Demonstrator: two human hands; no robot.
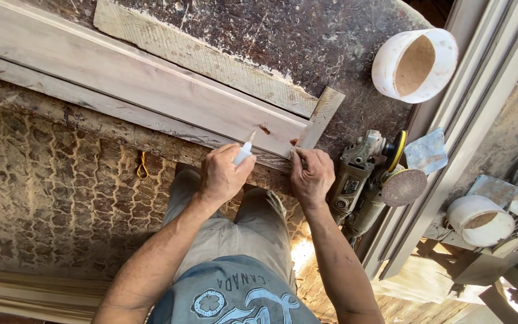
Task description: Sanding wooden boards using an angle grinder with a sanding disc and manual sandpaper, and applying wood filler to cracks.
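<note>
The small white squeeze bottle (244,153) sits in my left hand (222,175), pinched between thumb and fingers. It is tilted, and its thin nozzle points away from me. Just past the nozzle tip is a small brown blemish (264,128) on the pale, dusty wooden board (151,84). The board lies flat and runs off from my fingers to the left. Under the fingertips of my right hand (312,177) is the board's near corner, where a short pale wood strip (320,117) butts across the board's end and angles away from me.
</note>
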